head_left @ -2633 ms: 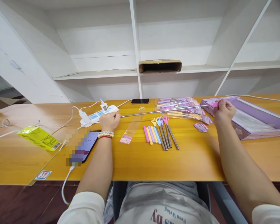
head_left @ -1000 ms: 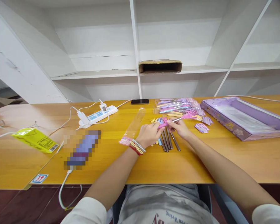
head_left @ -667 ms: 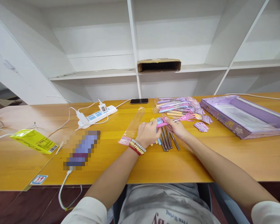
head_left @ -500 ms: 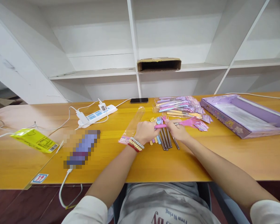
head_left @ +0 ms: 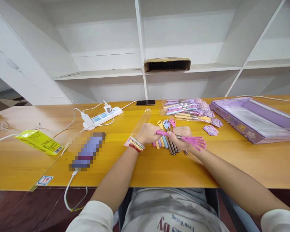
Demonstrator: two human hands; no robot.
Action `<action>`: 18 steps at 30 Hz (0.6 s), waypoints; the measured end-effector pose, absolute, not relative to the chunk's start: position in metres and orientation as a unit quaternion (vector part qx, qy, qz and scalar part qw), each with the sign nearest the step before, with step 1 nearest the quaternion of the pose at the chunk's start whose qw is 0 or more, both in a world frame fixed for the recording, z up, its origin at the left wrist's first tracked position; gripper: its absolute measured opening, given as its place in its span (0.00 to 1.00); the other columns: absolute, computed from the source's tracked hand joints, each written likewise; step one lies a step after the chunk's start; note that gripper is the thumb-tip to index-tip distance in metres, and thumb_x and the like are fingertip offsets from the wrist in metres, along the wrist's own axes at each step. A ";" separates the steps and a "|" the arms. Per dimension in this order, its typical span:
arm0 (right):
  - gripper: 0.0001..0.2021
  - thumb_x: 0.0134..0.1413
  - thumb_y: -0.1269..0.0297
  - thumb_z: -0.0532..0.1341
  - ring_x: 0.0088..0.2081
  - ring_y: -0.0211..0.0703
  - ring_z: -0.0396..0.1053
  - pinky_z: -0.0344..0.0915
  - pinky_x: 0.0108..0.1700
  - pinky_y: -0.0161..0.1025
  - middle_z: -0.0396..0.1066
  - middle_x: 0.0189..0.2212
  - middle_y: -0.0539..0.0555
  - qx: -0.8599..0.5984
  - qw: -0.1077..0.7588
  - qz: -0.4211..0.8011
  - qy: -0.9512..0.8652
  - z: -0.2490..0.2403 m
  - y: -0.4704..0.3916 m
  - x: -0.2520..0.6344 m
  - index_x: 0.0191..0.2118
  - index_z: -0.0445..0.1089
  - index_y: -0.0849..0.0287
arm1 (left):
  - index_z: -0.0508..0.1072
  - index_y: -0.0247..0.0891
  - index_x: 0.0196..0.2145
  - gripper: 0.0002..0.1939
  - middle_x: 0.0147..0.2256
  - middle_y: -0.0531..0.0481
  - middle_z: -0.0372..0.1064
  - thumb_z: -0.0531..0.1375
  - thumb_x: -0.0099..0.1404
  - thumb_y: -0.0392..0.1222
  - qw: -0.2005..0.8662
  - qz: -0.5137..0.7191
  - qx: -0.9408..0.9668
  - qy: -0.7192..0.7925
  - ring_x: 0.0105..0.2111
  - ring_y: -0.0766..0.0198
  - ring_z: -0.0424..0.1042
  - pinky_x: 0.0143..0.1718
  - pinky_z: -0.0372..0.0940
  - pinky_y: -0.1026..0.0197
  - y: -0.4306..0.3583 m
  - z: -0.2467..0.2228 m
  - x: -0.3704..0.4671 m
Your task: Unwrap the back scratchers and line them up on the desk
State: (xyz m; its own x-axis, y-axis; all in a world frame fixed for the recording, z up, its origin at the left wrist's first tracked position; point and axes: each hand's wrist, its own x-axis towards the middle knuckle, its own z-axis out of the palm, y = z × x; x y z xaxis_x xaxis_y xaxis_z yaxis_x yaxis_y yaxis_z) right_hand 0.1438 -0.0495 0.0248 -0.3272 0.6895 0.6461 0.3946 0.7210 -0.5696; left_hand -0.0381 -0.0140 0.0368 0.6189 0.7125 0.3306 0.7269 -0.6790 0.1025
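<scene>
Several open white compartments form the shelving unit (head_left: 106, 42) across the back of the room, above a dark red tiled floor (head_left: 14, 209). Against it runs a yellow wood-grain desk (head_left: 195, 175). A shallow purple display tray (head_left: 241, 129) lies on its right side, with a heap of bagged back scratchers (head_left: 183, 107) just to the tray's left. A brown cardboard box (head_left: 167, 65), open end forward, sits on the shelf. Lower left are a white power strip (head_left: 102, 118), a charging phone (head_left: 89, 151) with a blurred screen and a yellow carton (head_left: 40, 141); a dark phone (head_left: 145, 102) lies near the back edge. Mid-desk, loose metal rods (head_left: 170, 146) with claw heads lie beside coloured handles (head_left: 161, 142), and a clear sleeve (head_left: 141, 120) is partly behind the left wrist.

Over that row is the pink back scratcher (head_left: 192, 140): the left hand (head_left: 148, 132) is clenched on its handle, the right hand (head_left: 182, 134) wrapped round its shaft. Small printed cards (head_left: 210, 130) lie near the tray.

In the earliest frame the shaft was stretched long between widely parted hands; now it is short, the hands are close together, and the claw has swung down over the right wrist
</scene>
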 end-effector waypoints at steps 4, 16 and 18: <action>0.21 0.53 0.54 0.58 0.19 0.32 0.49 0.51 0.23 0.34 0.50 0.14 0.46 -0.392 0.561 0.223 -0.694 0.024 -0.035 0.150 0.16 0.53 0.58 | 0.69 0.39 0.30 0.17 0.21 0.52 0.69 0.49 0.64 0.53 0.005 -0.191 -0.869 -0.456 0.25 0.64 0.69 0.27 0.55 0.64 -0.027 0.039 -0.023; 0.20 0.37 0.62 0.68 0.16 0.29 0.54 0.61 0.26 0.33 0.47 0.11 0.40 -0.222 0.703 0.581 -0.346 0.053 -0.024 0.120 0.22 0.52 0.57 | 0.67 0.36 0.39 0.16 0.37 0.43 0.71 0.43 0.68 0.45 0.040 -0.233 -0.819 -0.523 0.38 0.58 0.71 0.38 0.60 0.58 -0.031 0.021 0.002; 0.23 0.36 0.67 0.67 0.12 0.27 0.45 0.58 0.22 0.32 0.41 0.09 0.39 -0.217 0.711 0.582 -0.330 0.051 -0.025 0.116 0.19 0.46 0.58 | 0.67 0.35 0.40 0.13 0.38 0.42 0.70 0.46 0.66 0.41 0.045 -0.247 -0.826 -0.504 0.40 0.57 0.70 0.41 0.60 0.57 -0.036 0.021 0.006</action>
State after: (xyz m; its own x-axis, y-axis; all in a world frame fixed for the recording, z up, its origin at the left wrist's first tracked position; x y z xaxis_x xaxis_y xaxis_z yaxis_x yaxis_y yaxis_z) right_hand 0.1160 -0.0252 0.0514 0.1050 0.9707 0.2162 -0.6835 0.2283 -0.6933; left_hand 0.0063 -0.0364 0.0205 0.3687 0.8113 0.4536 0.8555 -0.4871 0.1758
